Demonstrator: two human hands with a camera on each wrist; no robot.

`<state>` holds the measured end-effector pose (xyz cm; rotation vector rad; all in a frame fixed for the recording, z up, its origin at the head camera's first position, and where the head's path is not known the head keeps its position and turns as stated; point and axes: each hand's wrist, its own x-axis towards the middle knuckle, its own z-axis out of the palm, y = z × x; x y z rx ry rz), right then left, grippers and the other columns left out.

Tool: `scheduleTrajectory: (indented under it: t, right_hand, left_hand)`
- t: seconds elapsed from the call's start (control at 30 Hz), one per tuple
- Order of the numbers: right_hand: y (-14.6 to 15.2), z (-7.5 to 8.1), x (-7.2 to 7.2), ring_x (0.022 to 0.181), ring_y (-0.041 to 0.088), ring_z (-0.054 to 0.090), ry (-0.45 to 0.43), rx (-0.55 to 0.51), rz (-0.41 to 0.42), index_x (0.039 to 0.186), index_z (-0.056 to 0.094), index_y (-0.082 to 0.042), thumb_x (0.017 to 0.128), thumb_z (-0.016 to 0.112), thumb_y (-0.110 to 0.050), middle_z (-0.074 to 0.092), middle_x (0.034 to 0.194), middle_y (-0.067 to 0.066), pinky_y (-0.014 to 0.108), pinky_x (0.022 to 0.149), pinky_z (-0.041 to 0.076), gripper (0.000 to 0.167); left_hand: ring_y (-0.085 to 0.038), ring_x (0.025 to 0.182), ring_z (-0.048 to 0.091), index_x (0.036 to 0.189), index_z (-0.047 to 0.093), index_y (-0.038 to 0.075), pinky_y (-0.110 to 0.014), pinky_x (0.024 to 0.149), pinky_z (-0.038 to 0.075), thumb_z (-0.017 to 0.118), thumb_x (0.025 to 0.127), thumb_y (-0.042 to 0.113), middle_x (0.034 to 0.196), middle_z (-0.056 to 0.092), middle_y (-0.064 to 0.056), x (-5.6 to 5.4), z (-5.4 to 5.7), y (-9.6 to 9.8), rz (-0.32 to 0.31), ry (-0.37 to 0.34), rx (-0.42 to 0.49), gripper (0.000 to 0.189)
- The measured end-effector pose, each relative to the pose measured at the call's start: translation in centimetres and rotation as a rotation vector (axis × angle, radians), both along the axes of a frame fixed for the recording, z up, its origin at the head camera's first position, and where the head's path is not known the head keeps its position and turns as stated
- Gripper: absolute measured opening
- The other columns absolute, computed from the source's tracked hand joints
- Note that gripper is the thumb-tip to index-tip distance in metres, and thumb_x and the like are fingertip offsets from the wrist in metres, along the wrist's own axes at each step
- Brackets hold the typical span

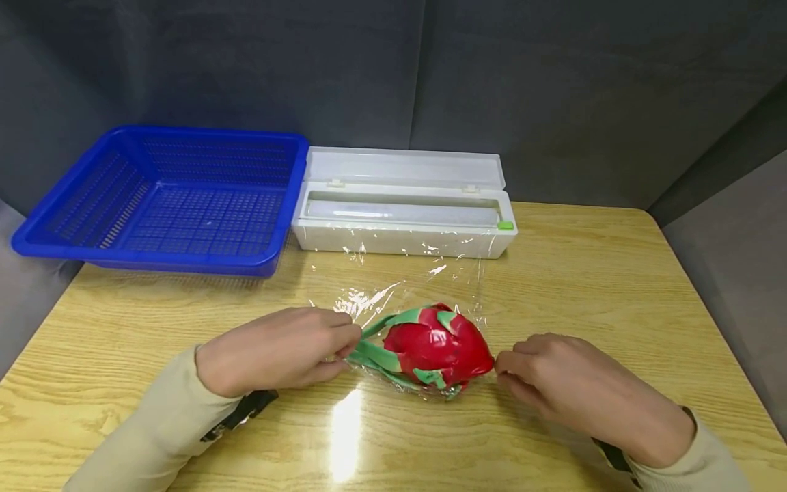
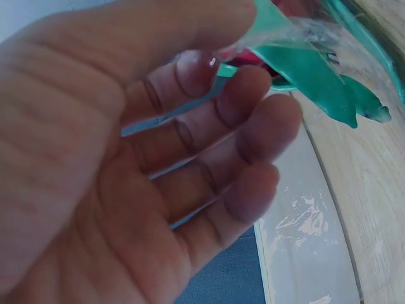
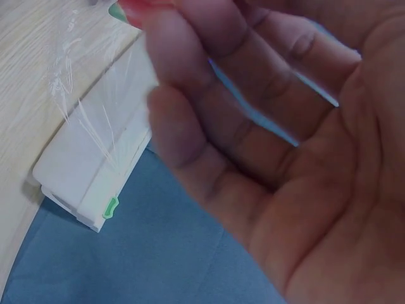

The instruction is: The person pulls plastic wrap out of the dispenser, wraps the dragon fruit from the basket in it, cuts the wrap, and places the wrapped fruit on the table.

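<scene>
A red dragon fruit [image 1: 439, 345] with green leafy scales lies on its side, its long scales pointing left. Clear cling film [image 1: 369, 301] covers it and stretches back toward the dispenser box. At the scale end, my left hand [image 1: 285, 348] pinches the film between thumb and index finger; in the left wrist view the green scales [image 2: 310, 82] show just past the fingertips, the other fingers loosely bent. My right hand [image 1: 578, 389] pinches film at the fruit's right tip. In the right wrist view, only a red and green bit of the fruit [image 3: 136, 11] shows beyond the fingers.
Behind the fruit stands a white cling film dispenser [image 1: 399, 239], lid raised, with a roll [image 1: 399, 212] inside and a green slider [image 1: 505, 225] at its right end. A blue plastic basket [image 1: 184, 258] sits to its left. Dark cloth [image 1: 541, 102] hangs behind the wooden table [image 1: 602, 273].
</scene>
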<state>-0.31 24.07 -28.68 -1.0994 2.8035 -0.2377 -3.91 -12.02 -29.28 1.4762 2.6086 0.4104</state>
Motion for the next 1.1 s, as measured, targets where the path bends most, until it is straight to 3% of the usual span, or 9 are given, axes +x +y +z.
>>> scheduleTrajectory:
  t: [0.23, 0.5, 1.1]
  right_hand:
    - [-0.04, 0.01, 0.10, 0.056, -0.006, 0.034, -0.015, 0.014, -0.009, 0.083, 0.065, -0.024, 0.087, 0.080, -0.012, 0.055, 0.067, -0.020, 0.014, 0.053, 0.035, 0.019]
    - [-0.22, 0.08, 0.21, 0.058, -0.006, 0.034, 0.024, -0.032, 0.002, 0.080, 0.062, -0.026, 0.084, 0.079, -0.010, 0.050, 0.067, -0.021, 0.013, 0.054, 0.035, 0.023]
    - [-0.35, 0.01, 0.64, 0.062, -0.009, 0.036, 0.178, -0.146, 0.098, 0.081, 0.065, -0.024, 0.076, 0.084, -0.008, 0.054, 0.068, -0.021, 0.011, 0.055, 0.037, 0.026]
  left_hand:
    - [-0.002, 0.066, 0.043, 0.083, 0.054, 0.018, -0.015, 0.061, 0.041, 0.069, 0.090, 0.007, 0.072, 0.048, 0.011, 0.12, -0.07, -0.05, 0.008, 0.033, 0.003, 0.020]
    - [-0.007, 0.078, 0.051, 0.090, 0.061, 0.018, -0.021, 0.071, 0.049, 0.071, 0.094, 0.010, 0.080, 0.054, 0.009, 0.26, -0.06, -0.15, -0.007, 0.134, -0.001, 0.014]
    - [-0.008, 0.078, 0.052, 0.089, 0.062, 0.018, -0.025, 0.074, 0.051, 0.070, 0.086, 0.001, 0.080, 0.053, 0.009, 0.20, -0.23, 0.12, -0.018, 0.134, -0.016, 0.019]
